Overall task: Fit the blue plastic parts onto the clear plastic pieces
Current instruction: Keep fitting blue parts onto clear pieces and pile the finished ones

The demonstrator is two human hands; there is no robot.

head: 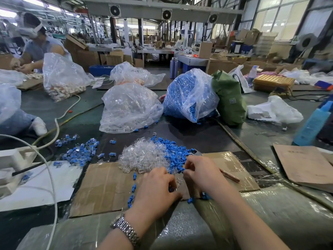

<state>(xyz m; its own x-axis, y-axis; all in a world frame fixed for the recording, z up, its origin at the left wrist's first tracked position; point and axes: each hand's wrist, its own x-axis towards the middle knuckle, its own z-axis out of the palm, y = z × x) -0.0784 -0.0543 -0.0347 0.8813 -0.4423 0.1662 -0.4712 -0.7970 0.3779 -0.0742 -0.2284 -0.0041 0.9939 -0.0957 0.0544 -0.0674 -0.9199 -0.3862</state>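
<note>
Both hands at cardboard's (108, 186) far edge: left hand (158, 188) pinches a blue part (171, 189), right hand (201, 175) a clear piece (178, 179); bare cardboard lies left.

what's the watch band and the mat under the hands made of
Watch band: looks like polished metal, from its silvery, shiny rows of small links. Mat: looks like plain brown corrugated cardboard, matte, with fold creases; a glossy clear film, probably tape or wrap, covers its right part.
</note>
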